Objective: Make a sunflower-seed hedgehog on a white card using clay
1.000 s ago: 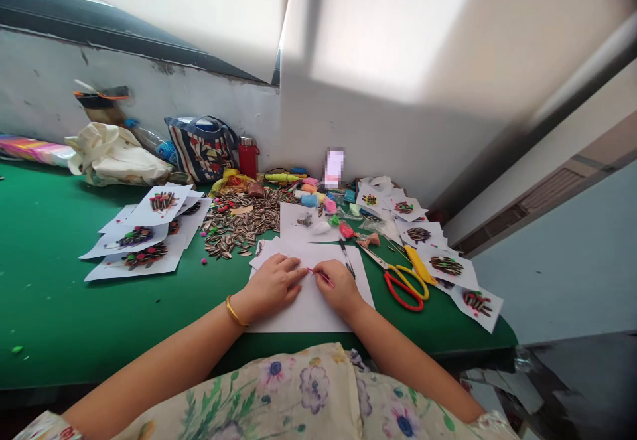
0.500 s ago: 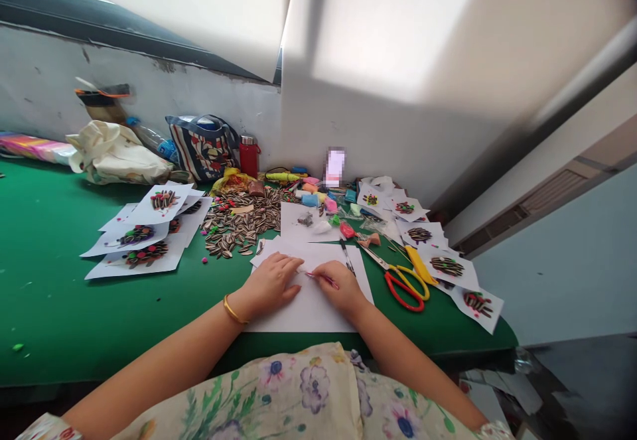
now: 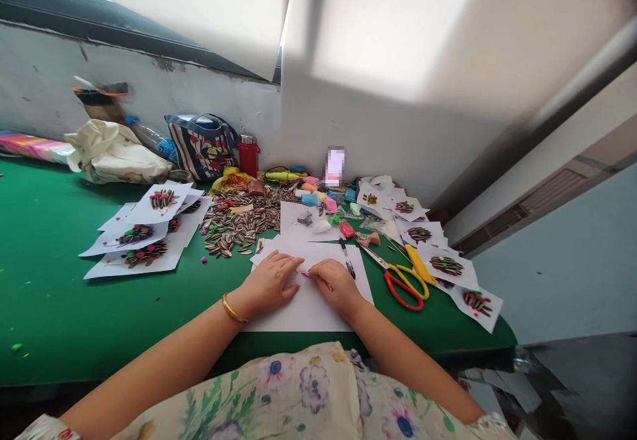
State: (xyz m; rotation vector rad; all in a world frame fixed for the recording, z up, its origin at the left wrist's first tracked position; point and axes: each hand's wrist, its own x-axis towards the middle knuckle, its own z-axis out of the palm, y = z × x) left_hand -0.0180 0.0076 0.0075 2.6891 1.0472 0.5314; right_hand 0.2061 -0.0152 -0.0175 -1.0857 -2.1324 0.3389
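A white sheet of paper [image 3: 298, 314] lies on the green table in front of me. My left hand [image 3: 271, 284] rests flat on its left side, fingers stretched out and thumb apart. By its fingertips is a small whitish bit [image 3: 301, 268], too small to make out. My right hand [image 3: 338, 286] is closed in a pinch on a thin pinkish stick-like tool [image 3: 305, 273]; only the tip shows, pointing at the whitish bit. To the right of that hand a black pen [image 3: 347, 259] lies on the paper.
Striped sunflower seeds [image 3: 249, 221] are heaped beyond my left hand. Scissors [image 3: 398, 277] with red and yellow handles lie right. Sheets with seed-and-clay figures lie left [image 3: 149, 254] and right [image 3: 446, 265]. Clay lumps [image 3: 309, 199], a red bottle [image 3: 247, 154] and bags [image 3: 202, 148] stand along the wall.
My right hand has turned slightly and shifted a little left; the tool's shaft, seen before below the fingers, is now mostly hidden. My left hand stays nearly still.
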